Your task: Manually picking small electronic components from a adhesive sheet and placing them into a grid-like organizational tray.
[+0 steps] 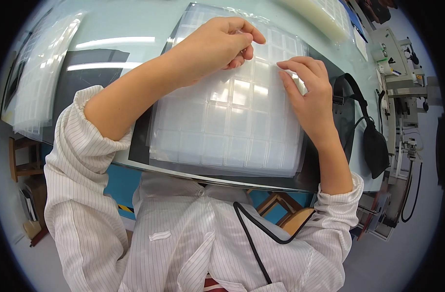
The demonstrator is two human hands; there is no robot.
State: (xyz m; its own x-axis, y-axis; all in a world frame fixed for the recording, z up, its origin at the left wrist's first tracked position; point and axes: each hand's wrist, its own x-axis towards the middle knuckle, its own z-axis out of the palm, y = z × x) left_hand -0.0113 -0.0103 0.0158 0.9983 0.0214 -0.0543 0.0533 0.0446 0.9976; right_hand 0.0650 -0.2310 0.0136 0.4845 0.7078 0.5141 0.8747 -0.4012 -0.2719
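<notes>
A stack of clear plastic blister trays [227, 131] with rows of rectangular pockets lies in front of me on a dark mat. Over its far half is my left hand [227, 44], its fingers bent and drawn together; whatever they might pinch is too small or hidden to make out. My right hand [307, 85] hovers at the stack's right side, fingers curved, with a gap between thumb and forefinger. Nothing is visible in it. Glare on the plastic blurs the pockets between the hands.
More clear trays [45, 73] are piled at the table's left. Another pale stack [320, 19] sits at the far right. The dark mat [329, 170] extends under the trays. A black strap with a pouch [373, 146] lies at the right edge, near bench equipment [402, 53].
</notes>
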